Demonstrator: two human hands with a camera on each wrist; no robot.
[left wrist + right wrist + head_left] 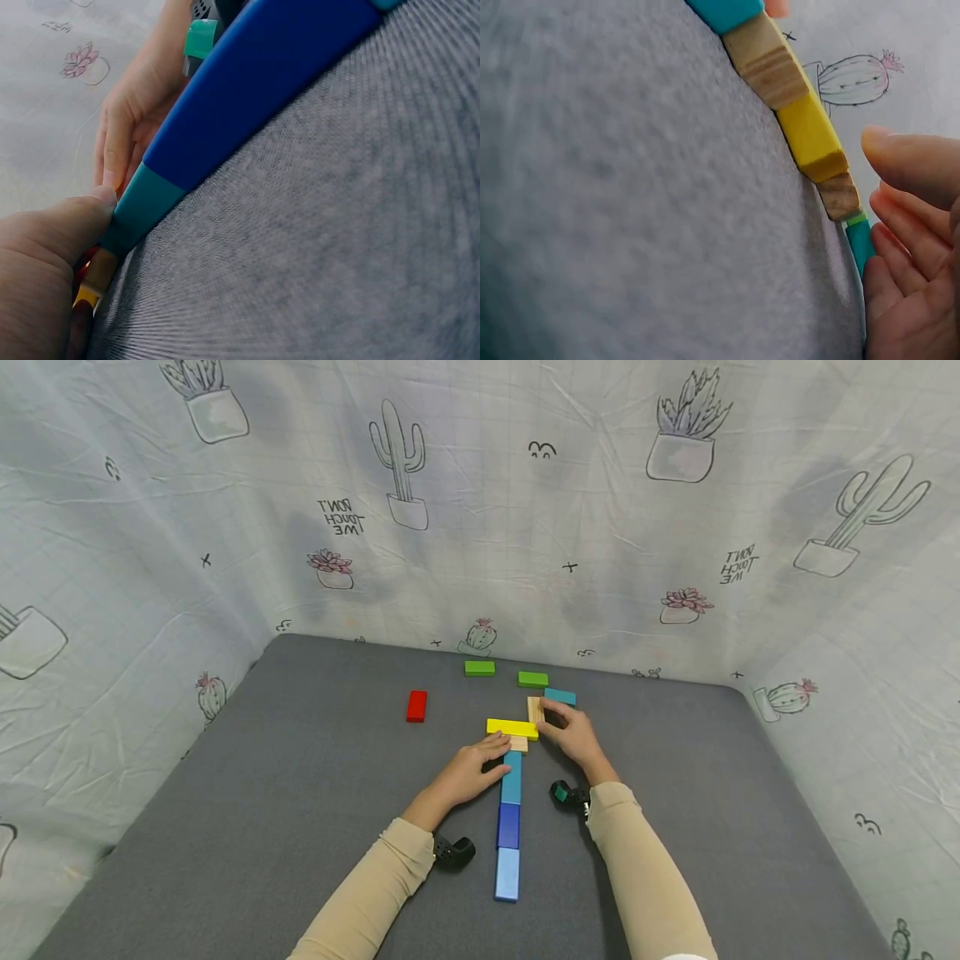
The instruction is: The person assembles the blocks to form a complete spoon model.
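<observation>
A row of wooden blocks runs away from the person: a light blue block [507,874], a dark blue block [508,825], a teal block [512,781] and a plain wood block [519,744]. A yellow block [512,728] lies crosswise at its far end. My left hand [468,770] lies along the row's left side, fingers extended by the plain and yellow blocks; its thumb touches the teal block [146,202]. At the yellow block's right end is another plain block [535,710]. Beside it, my right hand [577,739] has relaxed fingers, its thumb apart from the blocks in the right wrist view.
Farther back lie two green blocks [480,668] and another teal block [560,697], close to the right fingertips. A red block [417,706] lies to the left. Everything rests on a grey cloth surface [300,793], with a printed white curtain [480,527] behind.
</observation>
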